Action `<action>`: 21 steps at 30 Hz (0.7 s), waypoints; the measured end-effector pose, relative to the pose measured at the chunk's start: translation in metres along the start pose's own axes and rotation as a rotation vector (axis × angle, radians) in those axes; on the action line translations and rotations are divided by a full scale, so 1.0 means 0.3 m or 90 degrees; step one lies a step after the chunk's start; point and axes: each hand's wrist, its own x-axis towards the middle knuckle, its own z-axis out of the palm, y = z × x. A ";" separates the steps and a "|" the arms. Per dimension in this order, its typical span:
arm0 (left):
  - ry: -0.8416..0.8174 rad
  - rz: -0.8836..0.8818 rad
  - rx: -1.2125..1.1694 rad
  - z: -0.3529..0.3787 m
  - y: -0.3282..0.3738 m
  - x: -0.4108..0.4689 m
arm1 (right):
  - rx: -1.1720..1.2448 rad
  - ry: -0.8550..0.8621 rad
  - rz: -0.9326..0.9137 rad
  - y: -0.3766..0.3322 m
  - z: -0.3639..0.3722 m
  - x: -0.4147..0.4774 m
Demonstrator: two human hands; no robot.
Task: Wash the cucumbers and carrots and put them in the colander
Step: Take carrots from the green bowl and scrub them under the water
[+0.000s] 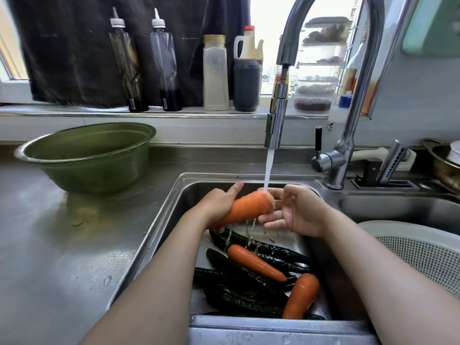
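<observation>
**Carrot rinse under running tap**

The left hand (219, 205) grips a carrot (249, 207) by its thin end at the centre of the frame. The fingers wrap under it and the thumb lies along the top. The carrot is tilted, thick end up and to the right, directly below the tap (275, 120). Water (268, 170) falls onto the thick end and drips off the underside into the sink (174, 207).

The right hand (296, 212) is apart from the left, with its palm turned toward the carrot and its fingers loosely spread. It holds nothing. Its fingertips are at the carrot's thick end; contact cannot be confirmed.

Several dark cucumbers (236, 270) lie piled across each other on the sink floor, lower centre. A second carrot (256, 262) rests on them, tip pointing lower right. A third carrot (301, 295) lies just right of it, near the sink's front wall.

The colander (423, 257), white and perforated, sits at the right edge of the frame, beside the sink and well apart from both hands.

A green basin (92, 155) stands on the counter (62, 245), upper left. Bottles (166, 63) stand in a row on the sill (74, 113) behind the sink.
</observation>
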 end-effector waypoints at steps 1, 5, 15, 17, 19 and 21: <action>-0.036 -0.026 -0.024 0.001 -0.003 -0.003 | 0.005 -0.021 -0.011 0.001 -0.005 0.000; -0.174 -0.091 -0.091 -0.002 -0.034 -0.012 | -0.104 0.002 -0.052 0.027 0.016 0.008; -0.455 -0.076 -0.280 -0.019 -0.006 -0.050 | -0.123 0.226 -0.056 0.035 0.011 0.056; -0.438 -0.075 -0.306 -0.015 -0.009 -0.043 | -0.082 0.150 -0.042 0.026 0.008 0.033; -0.427 -0.064 -0.313 -0.007 -0.016 -0.035 | -0.119 0.108 -0.060 0.026 0.019 0.021; -0.412 -0.060 -0.299 0.005 -0.020 -0.025 | -0.173 0.136 -0.081 0.029 0.038 0.025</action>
